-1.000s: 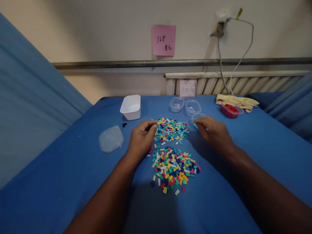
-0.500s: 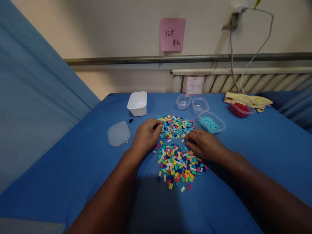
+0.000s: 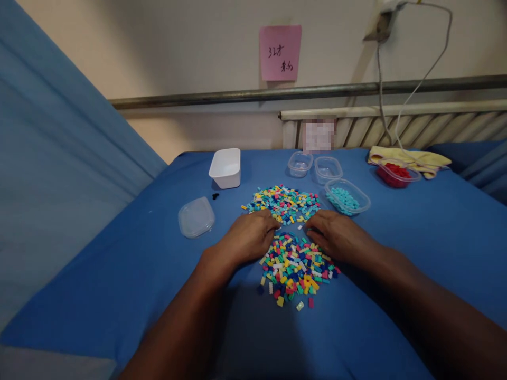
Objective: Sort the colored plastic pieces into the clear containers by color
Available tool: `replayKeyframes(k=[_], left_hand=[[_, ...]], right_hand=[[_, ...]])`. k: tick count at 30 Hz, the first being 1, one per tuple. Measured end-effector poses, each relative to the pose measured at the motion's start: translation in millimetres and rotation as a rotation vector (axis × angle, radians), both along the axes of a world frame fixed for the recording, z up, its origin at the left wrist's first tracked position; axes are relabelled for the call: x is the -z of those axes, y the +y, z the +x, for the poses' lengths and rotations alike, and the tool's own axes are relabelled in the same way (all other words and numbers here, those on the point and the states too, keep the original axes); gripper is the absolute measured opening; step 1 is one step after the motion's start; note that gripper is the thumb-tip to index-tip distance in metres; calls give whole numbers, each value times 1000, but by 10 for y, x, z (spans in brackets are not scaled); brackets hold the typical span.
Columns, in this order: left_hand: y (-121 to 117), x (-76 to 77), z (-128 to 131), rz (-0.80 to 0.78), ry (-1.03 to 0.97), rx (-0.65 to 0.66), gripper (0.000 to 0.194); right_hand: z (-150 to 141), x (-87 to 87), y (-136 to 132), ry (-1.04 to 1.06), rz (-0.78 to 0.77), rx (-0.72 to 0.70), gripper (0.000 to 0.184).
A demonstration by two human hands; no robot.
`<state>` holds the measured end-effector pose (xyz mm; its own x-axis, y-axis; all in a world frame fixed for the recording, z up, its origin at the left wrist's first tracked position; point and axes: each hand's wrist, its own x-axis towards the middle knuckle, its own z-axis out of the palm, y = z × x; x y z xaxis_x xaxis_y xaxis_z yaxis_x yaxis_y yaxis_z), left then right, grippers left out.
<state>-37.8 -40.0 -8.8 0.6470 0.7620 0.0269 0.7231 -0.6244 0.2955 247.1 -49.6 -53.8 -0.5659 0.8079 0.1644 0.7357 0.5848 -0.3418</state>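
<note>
Two piles of small coloured toy bricks lie on the blue cloth, a far pile (image 3: 283,199) and a near pile (image 3: 295,266). My left hand (image 3: 253,235) comes in from the left between them, fingers pinched together at a white toy brick (image 3: 279,228) that is mostly covered. Opposite it, my right hand (image 3: 335,232) rests at the right edge of the piles. Its fingers are curled with a gap to the thumb, and nothing shows between them. Another white brick (image 3: 300,227) lies just off its fingertips.
Behind the piles stand a white tub (image 3: 225,168), clear containers (image 3: 328,169) and a container of turquoise bricks (image 3: 344,199). A container of red pieces (image 3: 396,174) sits by a yellow cloth (image 3: 410,158). Left are a clear lid (image 3: 196,217) and small black pieces (image 3: 215,196).
My left hand has moved right and nearer to me, from the far pile's left edge to the white brick in the gap. My right hand has hardly moved. The view has shifted slightly.
</note>
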Motion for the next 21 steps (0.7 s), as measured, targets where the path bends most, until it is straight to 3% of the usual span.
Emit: replayKeyframes(k=[4, 10, 18, 21], left_hand=[[-9, -32, -29, -84, -98, 38, 31], [130, 12, -123, 56, -158, -212, 28], [99, -37, -68, -27, 17, -255, 25], [88, -19, -50, -20, 66, -246, 29]], right_hand=[[-15, -1, 1, 21, 5, -12, 18], [38, -41, -5, 18, 26, -8, 17], [694, -117, 258, 108, 419, 368, 25], [745, -132, 261, 146, 456, 389, 29]])
